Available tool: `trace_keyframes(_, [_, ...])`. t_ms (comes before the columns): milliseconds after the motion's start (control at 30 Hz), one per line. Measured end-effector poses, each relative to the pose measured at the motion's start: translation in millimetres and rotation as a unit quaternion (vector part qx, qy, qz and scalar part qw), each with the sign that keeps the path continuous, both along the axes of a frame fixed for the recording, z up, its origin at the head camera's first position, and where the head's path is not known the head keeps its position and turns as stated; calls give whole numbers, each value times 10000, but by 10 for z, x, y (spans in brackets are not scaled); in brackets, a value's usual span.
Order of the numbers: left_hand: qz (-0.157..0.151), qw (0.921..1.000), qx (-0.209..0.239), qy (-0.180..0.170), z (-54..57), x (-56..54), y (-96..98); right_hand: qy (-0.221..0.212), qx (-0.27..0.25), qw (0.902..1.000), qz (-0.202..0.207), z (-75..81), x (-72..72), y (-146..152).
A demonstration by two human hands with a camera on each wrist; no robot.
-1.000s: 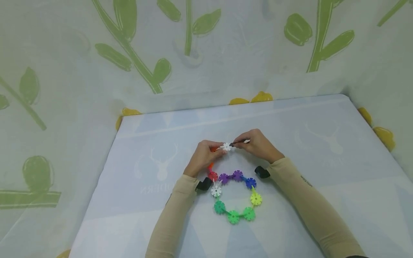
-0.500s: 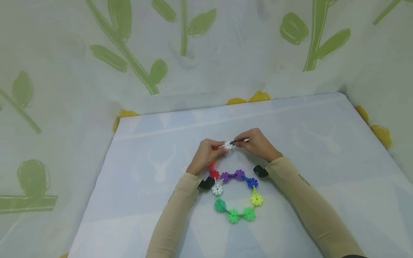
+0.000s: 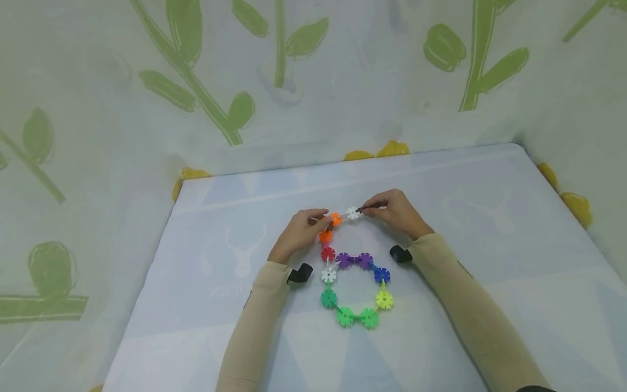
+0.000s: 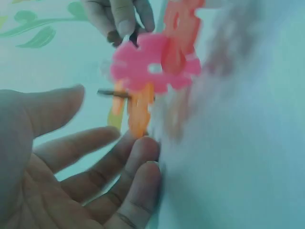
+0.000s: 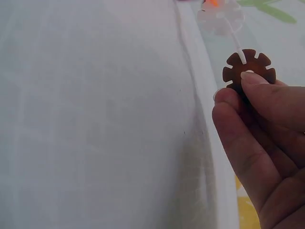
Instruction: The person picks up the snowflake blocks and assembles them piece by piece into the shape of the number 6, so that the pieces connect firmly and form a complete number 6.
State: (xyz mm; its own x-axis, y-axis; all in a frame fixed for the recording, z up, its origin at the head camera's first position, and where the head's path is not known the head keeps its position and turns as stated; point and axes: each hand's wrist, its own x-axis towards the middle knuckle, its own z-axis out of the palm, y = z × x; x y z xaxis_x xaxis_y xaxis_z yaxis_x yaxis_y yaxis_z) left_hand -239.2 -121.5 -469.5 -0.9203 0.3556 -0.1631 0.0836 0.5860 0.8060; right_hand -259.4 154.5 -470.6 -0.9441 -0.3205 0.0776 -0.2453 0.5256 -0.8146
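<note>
Between thumb and fingers, my right hand (image 3: 398, 213) pinches a brown notched snowflake disc (image 5: 259, 63). A white link in one of its notches leads to a white disc (image 3: 352, 213) at the upper end of a chain of such discs. My left hand (image 3: 297, 234) is beside the orange disc (image 3: 325, 236), thumb and fingers apart. In the left wrist view, its fingertips come right up to an orange disc (image 4: 139, 112) below a pink one (image 4: 136, 67). Lower down, a red disc (image 3: 328, 254) joins a closed ring that includes purple discs (image 3: 364, 261).
The ring continues with blue (image 3: 382, 275), yellow (image 3: 384, 299), green (image 3: 345, 317) and white (image 3: 329, 275) discs, flat on the pale patterned cloth (image 3: 441, 337). Behind the table hangs a curtain (image 3: 362, 87) with green leaves. Each sleeve bears a black wrist camera (image 3: 301, 273).
My left hand has let go of the white disc and drawn back left, uncovering the orange discs. The right hand has moved slightly up and right, carrying the brown disc with the chain's end.
</note>
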Motion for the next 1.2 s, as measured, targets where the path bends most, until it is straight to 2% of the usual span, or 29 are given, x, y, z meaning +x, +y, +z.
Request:
trace_keyframes(200, [6,9998,-193,-34,-30,27,-77,-67,94,9999,93,-32,-136,10])
trace_keyframes(400, [98,9997,-47,-215,-23,50,-74,-195,392,9989,153,-45,-228,29])
trace_keyframes(567, [184,9988,29,-445,-15,59,-81,-236,592,9977,218,-24,-215,33])
trace_keyframes(833, [268,9986,0,-458,-15,28,-138,-422,605,9962,464,31,-214,44])
trace_keyframes(1000, [433,9973,-93,-585,-17,27,-151,-612,711,9948,391,-7,-215,131])
trace_keyframes(1200, [447,9969,-86,-649,-26,20,-153,-777,648,9944,318,16,-169,248])
